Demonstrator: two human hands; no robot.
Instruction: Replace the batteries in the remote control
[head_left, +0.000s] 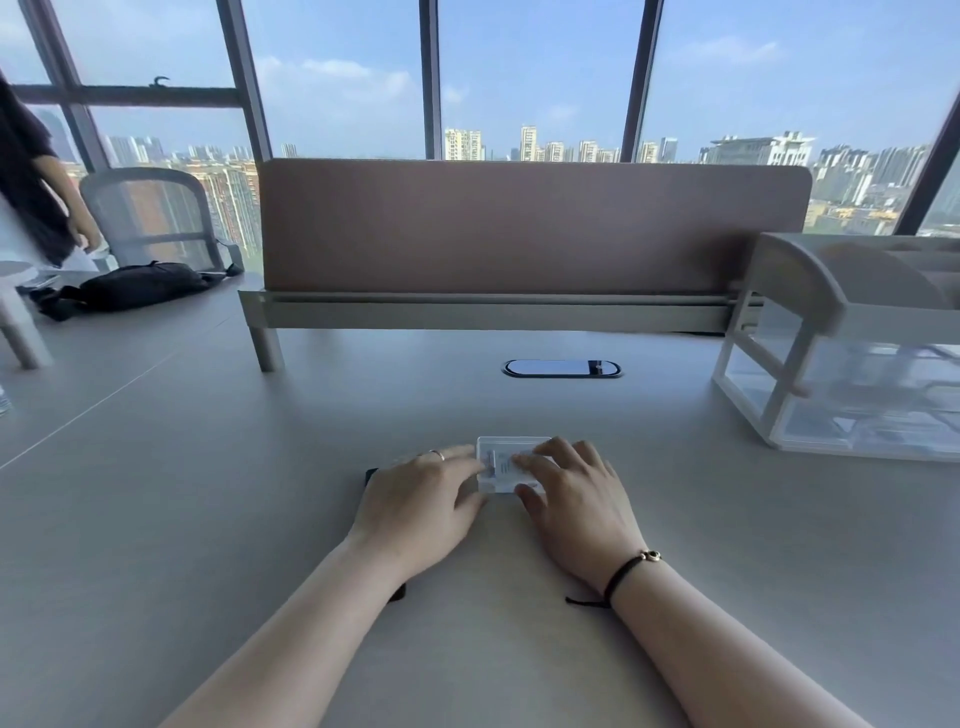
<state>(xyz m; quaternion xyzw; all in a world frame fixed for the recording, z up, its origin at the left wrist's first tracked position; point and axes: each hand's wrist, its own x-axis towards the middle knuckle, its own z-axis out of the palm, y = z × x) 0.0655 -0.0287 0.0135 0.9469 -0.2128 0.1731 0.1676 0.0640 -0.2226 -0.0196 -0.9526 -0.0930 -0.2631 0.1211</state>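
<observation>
A small clear plastic case is lying on the grey tabletop near the person, and both hands are meeting on it: the left hand is touching its left end with straight fingers and the thumb at its near corner, while the right hand is lying over its right half, fingers bent across the lid and thumb against the near edge. What the case contains is too blurred to tell. A dark object is peeking out from under the left hand (only a sliver of it is showing, so it cannot be identified). The left hand is wearing a ring and the right wrist a black cord bracelet. Farther back, an oval cable port is sitting in the tabletop before a brownish divider panel. A clear-and-white organiser is standing at the right. At the left, a black bag is lying near a mesh chair, with another person standing beside it. Tall windows behind are showing sky and city towers.
</observation>
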